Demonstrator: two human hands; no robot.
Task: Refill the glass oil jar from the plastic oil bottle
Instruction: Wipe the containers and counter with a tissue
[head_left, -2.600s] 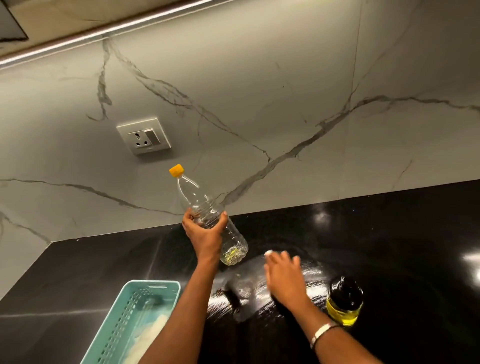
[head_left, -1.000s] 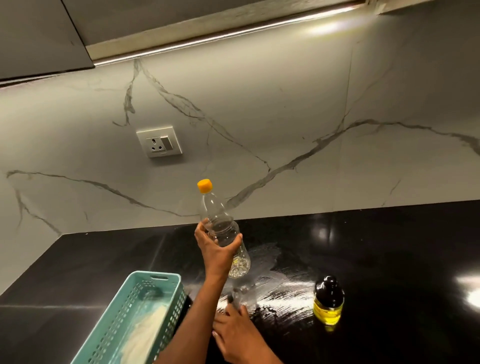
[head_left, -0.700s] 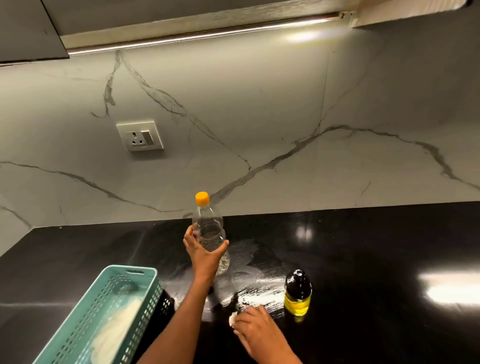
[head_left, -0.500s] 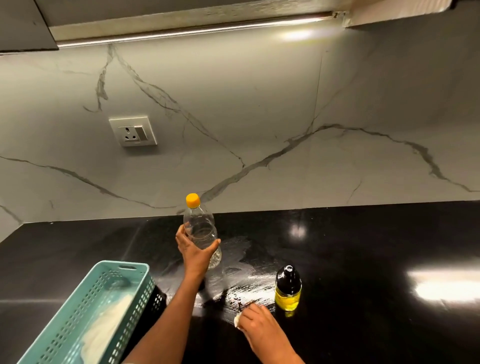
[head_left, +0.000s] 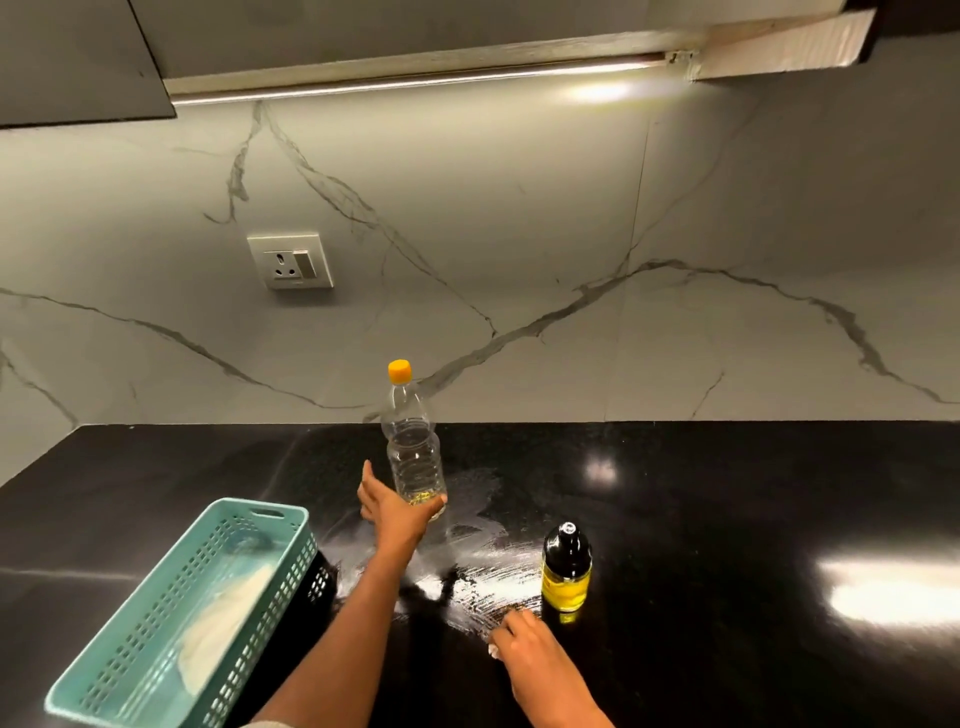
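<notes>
Refill looks done: plastic oil bottle capped, nearly empty, upright on worktop behind-left of glass oil jar, which holds yellow oil. Left hand cups bottle base, grip loose. Right hand pinches white cloth before jar; smears left. Teal basket far left.

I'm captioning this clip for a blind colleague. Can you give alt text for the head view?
A left hand holds the base of an upright, nearly empty plastic oil bottle with a yellow cap on a black counter. The right hand wipes smears beside the glass oil jar; a teal basket sits left.
</notes>
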